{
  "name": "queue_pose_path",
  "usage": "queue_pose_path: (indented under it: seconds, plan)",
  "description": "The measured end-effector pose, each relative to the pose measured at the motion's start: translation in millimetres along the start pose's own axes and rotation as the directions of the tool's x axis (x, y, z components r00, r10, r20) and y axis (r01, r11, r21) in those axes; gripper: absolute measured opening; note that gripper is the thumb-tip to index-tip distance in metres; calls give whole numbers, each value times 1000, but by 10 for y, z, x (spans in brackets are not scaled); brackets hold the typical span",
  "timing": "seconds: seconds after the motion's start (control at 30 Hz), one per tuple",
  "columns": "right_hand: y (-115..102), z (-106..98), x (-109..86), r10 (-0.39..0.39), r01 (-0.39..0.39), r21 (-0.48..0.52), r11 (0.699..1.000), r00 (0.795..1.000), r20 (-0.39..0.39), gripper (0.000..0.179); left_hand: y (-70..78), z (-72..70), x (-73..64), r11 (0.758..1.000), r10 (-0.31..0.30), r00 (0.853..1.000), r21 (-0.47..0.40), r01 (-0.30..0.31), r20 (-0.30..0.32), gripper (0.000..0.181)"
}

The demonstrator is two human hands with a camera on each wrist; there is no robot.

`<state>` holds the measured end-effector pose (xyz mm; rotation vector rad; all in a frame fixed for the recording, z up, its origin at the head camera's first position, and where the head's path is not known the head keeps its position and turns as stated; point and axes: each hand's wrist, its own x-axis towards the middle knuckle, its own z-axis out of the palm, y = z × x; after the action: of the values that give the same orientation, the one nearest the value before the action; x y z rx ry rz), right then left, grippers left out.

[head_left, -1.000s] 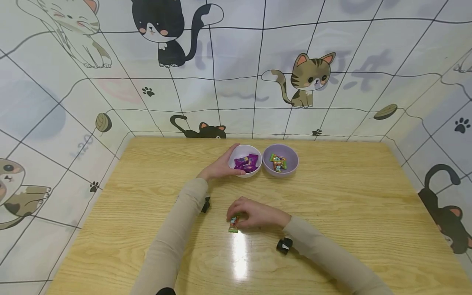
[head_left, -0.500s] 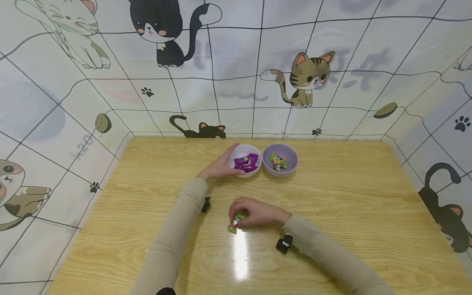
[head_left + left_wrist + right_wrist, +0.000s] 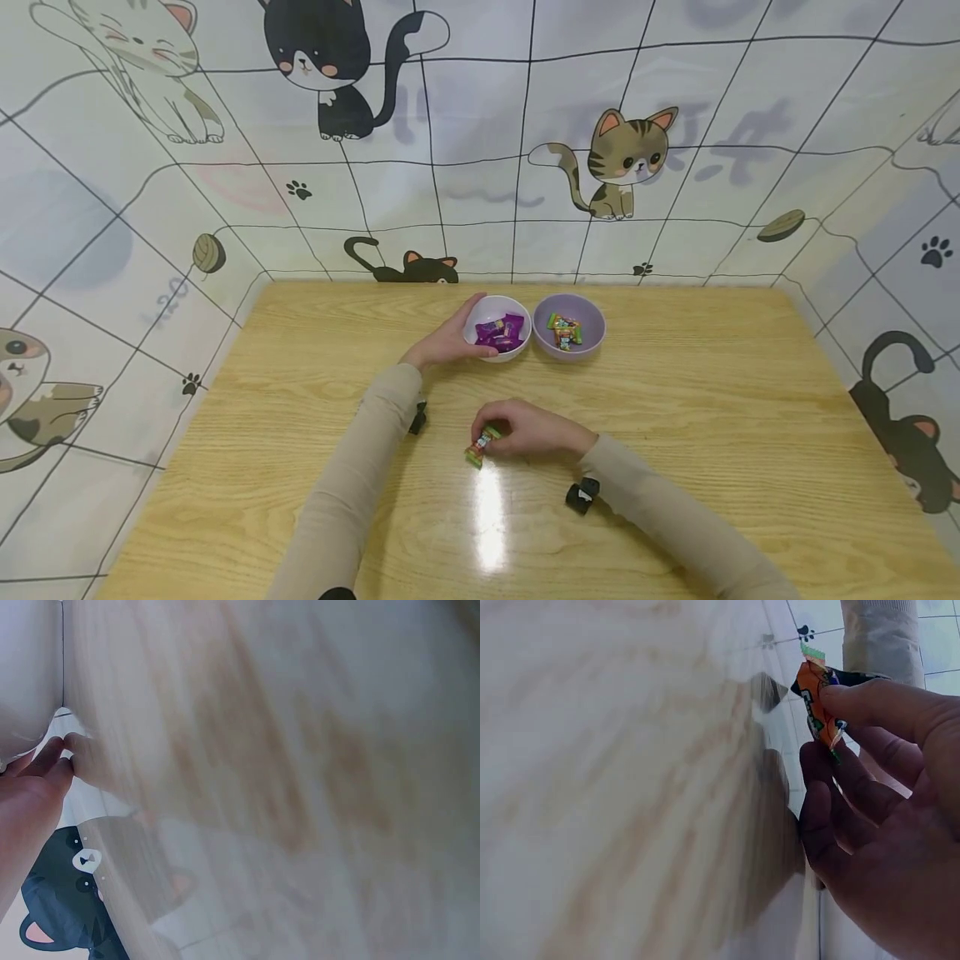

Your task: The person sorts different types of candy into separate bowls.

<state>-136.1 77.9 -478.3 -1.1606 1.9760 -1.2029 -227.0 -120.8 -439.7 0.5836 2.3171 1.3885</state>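
My right hand [image 3: 528,429] pinches a small wrapped candy [image 3: 478,452] in a green and orange wrapper, low over the middle of the table. In the right wrist view the candy [image 3: 817,705] sits between thumb and fingertips and slants. Thumb and fingers of my left hand [image 3: 448,340] hold the side of a white bowl [image 3: 492,307] with several purple-wrapped candies inside. The left wrist view shows the fingers against the bowl's outer wall [image 3: 26,675]. Touching or nearly touching it on the right stands a purple bowl [image 3: 595,332], holding green and orange wrapped candies.
Both bowls stand near the back edge of the wooden table [image 3: 697,400]. A white wall covering [image 3: 480,133] with cartoon cats rises behind and on both sides. A bright light reflection falls on the tabletop in front of the right hand.
The right hand has shifted slightly right with the candy, which has turned from nearly upright in view to slanting. Left hand and bowls stay in place.
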Motion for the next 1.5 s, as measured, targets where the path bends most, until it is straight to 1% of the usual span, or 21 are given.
queue_pose_path:
  seconds: [0.07, 0.17, 0.3, 0.4, 0.53, 0.7, 0.83, 0.93, 1.23, 1.37, 1.5]
  plan:
    - [-2, -22, -18, 0, 0, -14, 1000, 1000, -14, 20, -17, 4, 11, 1000, 12, 1000, -13, -12, -2, 101]
    - [3, -60, -59, 3, -5, -53, 999, 999, -40, 18, -158, 28, 77, 1000, 25, 1000, -17, -25, -16, 102]
    - [12, -122, -140, 19, -27, -95, 995, 996, -87, 15, -362, 65, 171, 1000, 18, 999, 11, -18, -37, 105]
    - [16, -173, -212, 21, -35, -104, 994, 990, -136, 14, -396, 74, 185, 1000, 12, 999, 20, -11, -45, 106]
    - [30, -242, -310, 27, -48, -104, 993, 979, -201, 15, -394, 75, 178, 1000, 9, 999, 23, -8, -50, 107]
    - [50, -305, -435, 67, -89, -77, 993, 965, -252, 16, -384, 79, 177, 1000, 6, 999, 31, -5, -49, 107]
    - [70, -349, -521, 88, -120, -83, 989, 946, -313, 17, -383, 83, 183, 999, 3, 999, 37, -1, -46, 106]
    - [59, -404, -571, 85, -127, -95, 987, 928, -363, 18, -385, 85, 187, 999, 2, 999, 38, -1, -44, 106]
    - [-7, -676, -707, 59, -136, -138, 981, 889, -454, 14, -387, 82, 185, 999, 5, 999, 33, -3, -42, 107]
    - [-16, -818, -758, 46, -154, -174, 973, 862, -505, 14, -381, 72, 185, 999, 2, 999, 32, -1, -42, 108]
    - [-8, -939, -794, 66, -201, -189, 961, 833, -550, 15, -391, 61, 192, 999, 1, 999, 35, 0, -43, 107]
